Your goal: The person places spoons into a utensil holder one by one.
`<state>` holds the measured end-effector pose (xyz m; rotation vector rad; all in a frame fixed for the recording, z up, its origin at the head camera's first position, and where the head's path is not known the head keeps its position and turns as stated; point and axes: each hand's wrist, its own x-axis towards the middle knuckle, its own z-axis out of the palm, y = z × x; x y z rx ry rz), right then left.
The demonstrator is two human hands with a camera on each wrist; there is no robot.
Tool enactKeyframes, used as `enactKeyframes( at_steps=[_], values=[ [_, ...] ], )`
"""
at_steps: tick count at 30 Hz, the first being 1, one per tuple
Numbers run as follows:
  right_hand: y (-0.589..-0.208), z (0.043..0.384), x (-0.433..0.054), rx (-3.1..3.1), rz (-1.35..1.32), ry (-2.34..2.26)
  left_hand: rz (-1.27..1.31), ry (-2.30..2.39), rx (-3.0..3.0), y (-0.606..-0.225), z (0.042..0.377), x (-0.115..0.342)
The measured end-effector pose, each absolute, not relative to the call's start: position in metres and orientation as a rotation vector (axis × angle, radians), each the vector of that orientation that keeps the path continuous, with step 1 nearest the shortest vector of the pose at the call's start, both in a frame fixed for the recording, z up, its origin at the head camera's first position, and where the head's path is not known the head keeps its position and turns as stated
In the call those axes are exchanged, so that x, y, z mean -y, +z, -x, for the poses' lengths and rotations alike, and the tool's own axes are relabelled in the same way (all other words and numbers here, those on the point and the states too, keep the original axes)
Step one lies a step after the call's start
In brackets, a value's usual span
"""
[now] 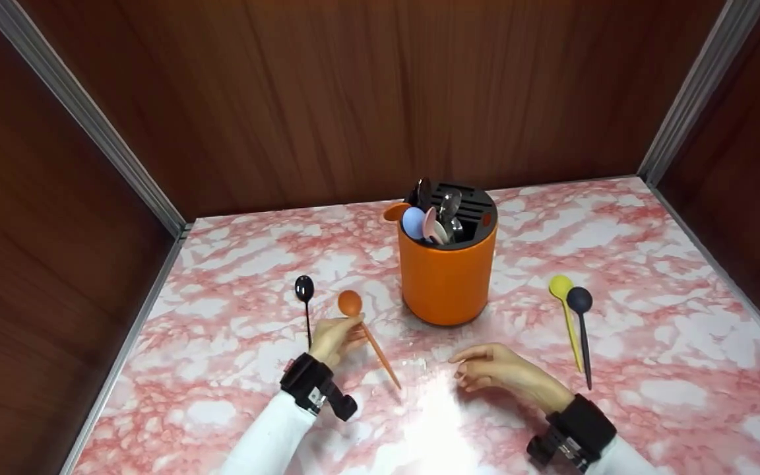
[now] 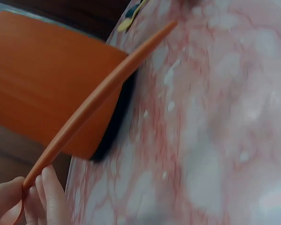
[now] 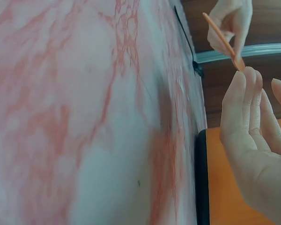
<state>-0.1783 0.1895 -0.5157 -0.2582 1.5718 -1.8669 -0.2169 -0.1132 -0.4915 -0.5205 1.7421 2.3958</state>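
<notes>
My left hand (image 1: 336,338) pinches an orange spoon (image 1: 380,355) by its handle just below the bowl. In the left wrist view, thumb and fingers meet on the spoon handle (image 2: 91,101), whose tip points away over the table. Empty, my right hand (image 1: 505,375) hovers in front of the holder with its fingers loosely bent; the right wrist view shows nothing in this hand (image 3: 253,136). Between and beyond both hands stands an orange utensil holder (image 1: 447,284) with a black slotted top. Several spoons stand in it, among them a blue spoon (image 1: 413,223) and a pink spoon (image 1: 429,223).
A glossy black spoon (image 1: 305,290) lies left of the orange one, its handle end hidden by my left hand. On the right, a yellow spoon (image 1: 561,287) and a dark spoon (image 1: 580,301) lie side by side. Wood-look panels (image 1: 353,99) enclose the marbled table (image 1: 235,356).
</notes>
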Motion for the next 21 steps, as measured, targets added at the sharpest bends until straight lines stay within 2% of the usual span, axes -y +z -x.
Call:
enactKeyframes(
  at_steps=[21],
  values=[
    [-0.523,0.177,-0.169,-1.554,0.26,-1.897,0.49,2.421,-1.63,-0.498,0.203,0.058]
  ],
)
